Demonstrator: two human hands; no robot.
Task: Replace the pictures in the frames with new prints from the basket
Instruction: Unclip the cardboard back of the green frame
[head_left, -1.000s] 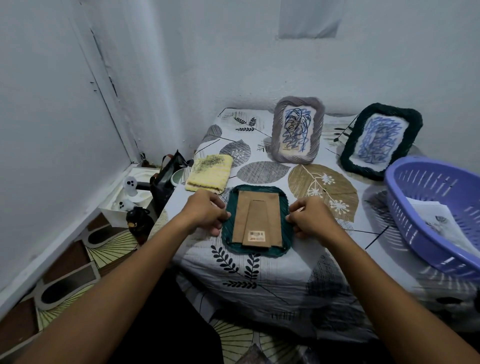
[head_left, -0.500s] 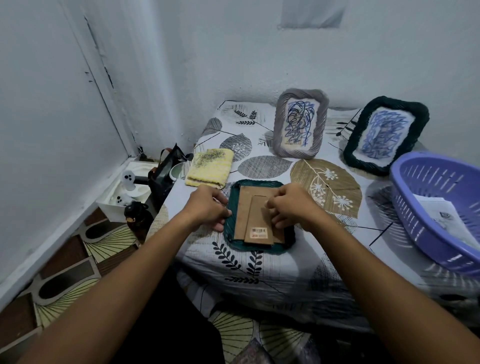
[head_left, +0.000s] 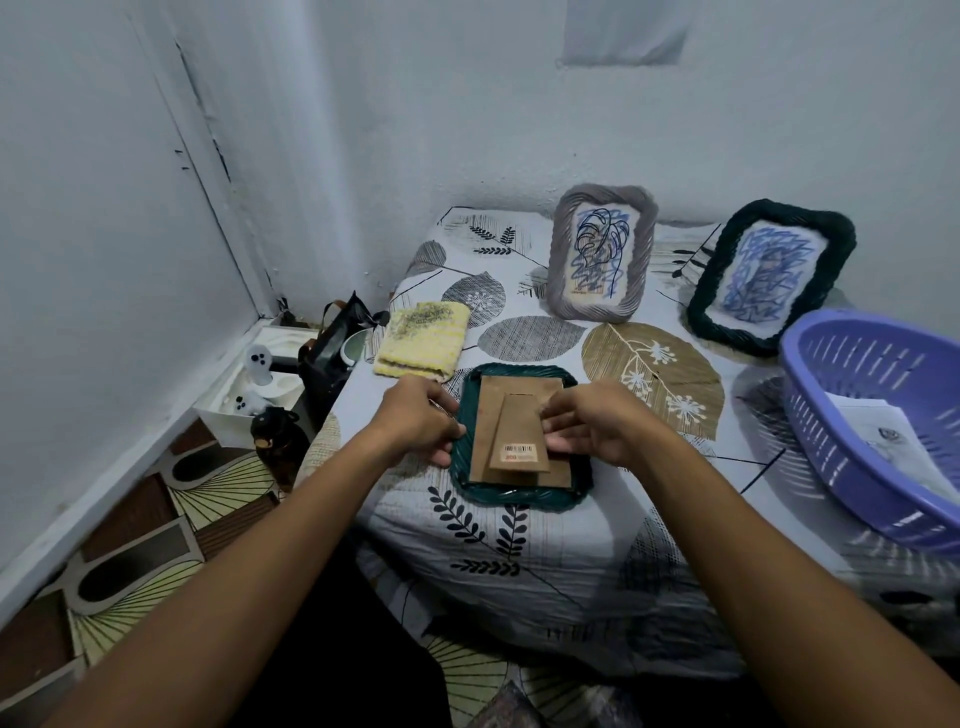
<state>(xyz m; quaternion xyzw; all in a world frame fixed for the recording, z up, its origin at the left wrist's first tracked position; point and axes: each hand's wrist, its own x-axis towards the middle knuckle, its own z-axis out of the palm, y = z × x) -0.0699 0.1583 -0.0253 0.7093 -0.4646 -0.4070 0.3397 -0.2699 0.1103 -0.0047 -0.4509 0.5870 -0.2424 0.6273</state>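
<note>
The green frame (head_left: 521, 434) lies face down on the desk (head_left: 519, 545), near its front edge, long axis running away from the person, its brown backing (head_left: 488, 415) up and the stand's barcode end toward them. The left hand (head_left: 415, 423) holds the frame's left rim, fingers curled. The right hand (head_left: 597, 423), at the frame's right rim a second ago, now sits over the backing, fingers curled against the stand's right edge. Prints (head_left: 878, 431) lie in the purple basket (head_left: 852, 467) at right.
</note>
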